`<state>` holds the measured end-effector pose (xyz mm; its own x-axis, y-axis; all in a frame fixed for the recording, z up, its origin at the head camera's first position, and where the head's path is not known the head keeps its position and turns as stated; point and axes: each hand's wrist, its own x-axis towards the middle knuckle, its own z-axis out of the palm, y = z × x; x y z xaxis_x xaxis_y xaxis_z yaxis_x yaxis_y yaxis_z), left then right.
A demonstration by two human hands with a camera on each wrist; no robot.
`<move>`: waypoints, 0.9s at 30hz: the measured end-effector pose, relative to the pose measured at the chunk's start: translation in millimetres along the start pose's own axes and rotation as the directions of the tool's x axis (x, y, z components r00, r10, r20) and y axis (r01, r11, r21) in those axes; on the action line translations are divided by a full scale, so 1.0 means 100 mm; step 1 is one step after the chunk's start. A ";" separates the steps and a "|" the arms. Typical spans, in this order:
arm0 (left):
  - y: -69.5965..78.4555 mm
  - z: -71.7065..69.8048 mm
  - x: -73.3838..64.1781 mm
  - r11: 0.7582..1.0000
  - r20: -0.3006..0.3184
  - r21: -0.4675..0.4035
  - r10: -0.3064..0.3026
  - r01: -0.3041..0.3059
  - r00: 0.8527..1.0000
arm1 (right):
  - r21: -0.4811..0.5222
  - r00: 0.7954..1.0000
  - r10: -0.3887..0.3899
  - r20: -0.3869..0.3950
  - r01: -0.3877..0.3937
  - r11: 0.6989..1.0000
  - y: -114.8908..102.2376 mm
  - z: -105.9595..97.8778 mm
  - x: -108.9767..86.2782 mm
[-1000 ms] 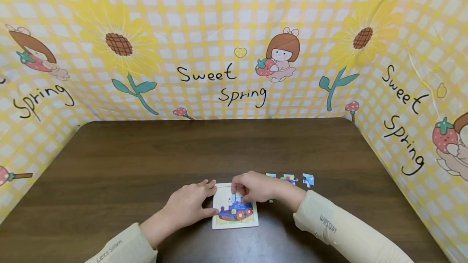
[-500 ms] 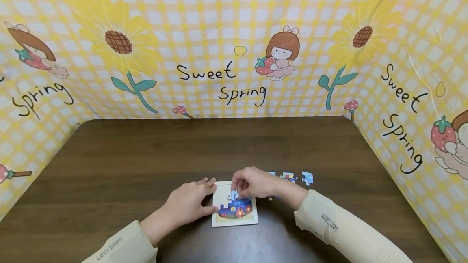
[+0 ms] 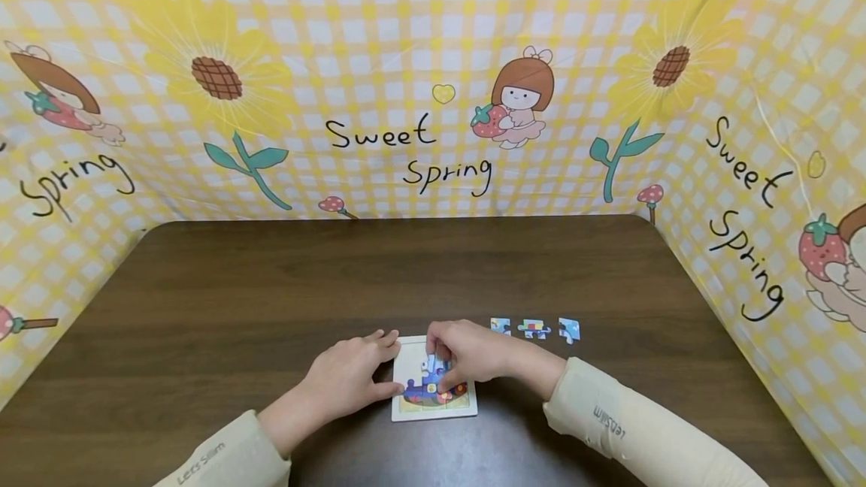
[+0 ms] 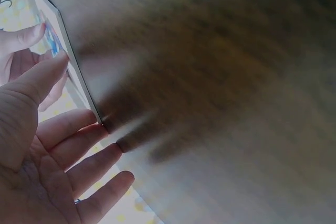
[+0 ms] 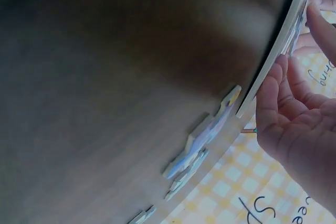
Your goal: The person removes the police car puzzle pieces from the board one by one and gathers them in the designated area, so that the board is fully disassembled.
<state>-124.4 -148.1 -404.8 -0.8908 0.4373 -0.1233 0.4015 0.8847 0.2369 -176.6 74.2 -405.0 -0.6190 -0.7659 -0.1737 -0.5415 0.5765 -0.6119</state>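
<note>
A white-framed jigsaw puzzle board (image 3: 436,418) lies on the table, its lower part showing a blue train with red and yellow wheels. My left hand (image 3: 348,378) steadies the board's left side, fingers fairly straight, thumb on the rim; the left wrist view shows its fingertips (image 4: 97,116) at the edge. Over the upper right of the board, my right hand (image 3: 470,352) pinches a light-blue jigsaw piece (image 3: 432,361) between thumb and curled fingers. The hand hides that corner. In the right wrist view, the piece is mostly hidden by the fingers.
Loose jigsaw pieces lie right of the board: a pale blue one (image 3: 500,326), a multicoloured one (image 3: 534,328) and a blue one (image 3: 570,330). Behind the brown table (image 3: 379,269) hangs a yellow checked cloth (image 3: 392,58), which also runs along both sides.
My right hand has lifted slightly, then lowered toward the board with the jigsaw piece, its thumb now nearer the train picture. The left hand stays in place.
</note>
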 end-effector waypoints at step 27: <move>0.00 0.00 0.00 1.000 0.002 0.002 -0.004 0.004 1.000 | 0.206 0.996 -0.040 -0.077 0.055 0.977 0.02 -0.01 0.00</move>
<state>-124.8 -148.2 -404.5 -0.8921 0.4339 -0.1260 0.3983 0.8868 0.2342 -178.3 75.3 -405.0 -0.6389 -0.7641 -0.0888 -0.4461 0.4621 -0.7664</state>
